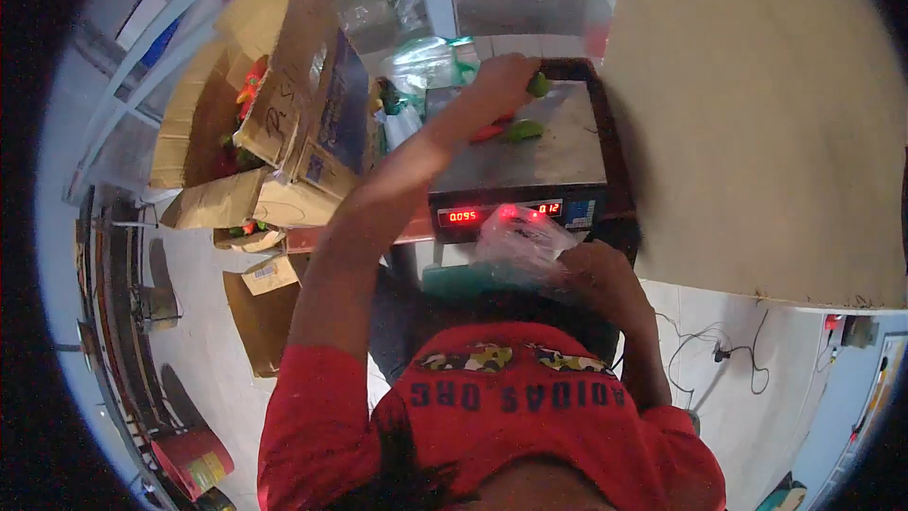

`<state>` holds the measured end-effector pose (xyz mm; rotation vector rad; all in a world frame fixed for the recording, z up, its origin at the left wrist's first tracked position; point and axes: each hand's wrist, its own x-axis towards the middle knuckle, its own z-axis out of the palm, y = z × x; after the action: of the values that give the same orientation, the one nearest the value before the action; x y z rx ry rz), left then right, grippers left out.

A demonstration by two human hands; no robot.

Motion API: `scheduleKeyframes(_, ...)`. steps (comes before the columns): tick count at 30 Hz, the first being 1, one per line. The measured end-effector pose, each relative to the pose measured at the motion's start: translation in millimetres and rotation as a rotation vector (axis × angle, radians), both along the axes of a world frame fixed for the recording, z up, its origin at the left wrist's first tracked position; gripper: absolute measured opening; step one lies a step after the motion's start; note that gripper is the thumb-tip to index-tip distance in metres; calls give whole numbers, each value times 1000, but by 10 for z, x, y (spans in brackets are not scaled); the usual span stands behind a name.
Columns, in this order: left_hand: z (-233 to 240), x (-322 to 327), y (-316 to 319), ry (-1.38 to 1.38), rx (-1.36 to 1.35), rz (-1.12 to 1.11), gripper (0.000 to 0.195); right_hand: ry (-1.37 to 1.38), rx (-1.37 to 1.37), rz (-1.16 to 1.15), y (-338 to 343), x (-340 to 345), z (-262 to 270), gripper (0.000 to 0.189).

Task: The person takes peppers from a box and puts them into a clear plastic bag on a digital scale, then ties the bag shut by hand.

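My left hand (507,78) reaches over the metal plate of a digital scale (567,156), its fingertips on a green pepper (538,85) near the back of the plate. Another green pepper (524,130) and a red pepper (488,133) lie on the plate, partly below my left forearm. Red digits glow on the scale's front display. In front of it, my right hand (596,270) grips a crumpled clear plastic bag (521,241), which partly covers the display. Blur hides the right fingers' exact hold.
An open cardboard box (284,85) with red and green peppers stands left of the scale. Behind my left forearm are clear and green plastic bags (422,64). A large cardboard panel (766,121) rises at right. Black cables (720,355) lie on the floor.
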<state>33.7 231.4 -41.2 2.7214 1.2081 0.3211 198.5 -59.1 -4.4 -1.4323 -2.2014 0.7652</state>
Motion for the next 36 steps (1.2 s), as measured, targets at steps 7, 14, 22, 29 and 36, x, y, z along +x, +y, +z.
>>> scheduleKeyframes(7, -700, 485, 251, 180, 66, 7, 23, -48, -11, -2, 30, -16, 58, 17)
scheduleKeyframes(14, -782, 413, 310, 200, -5, -25, 31, -382, -288, 207, 136, -265, 72, 18)
scheduleKeyframes(22, -629, 275, 310, 190, -61, -73, 32, 16, -70, 222, -4, -293, -47, 26)
scheduleKeyframes(29, -559, -285, -351, -252, -656, -105, 25, 57, 30, 241, 3, -394, -50, 21)
scheduleKeyframes(36, 112, -1140, -1427, -806, -868, 82, 18, -247, -37, 453, 80, -519, 6, 22)
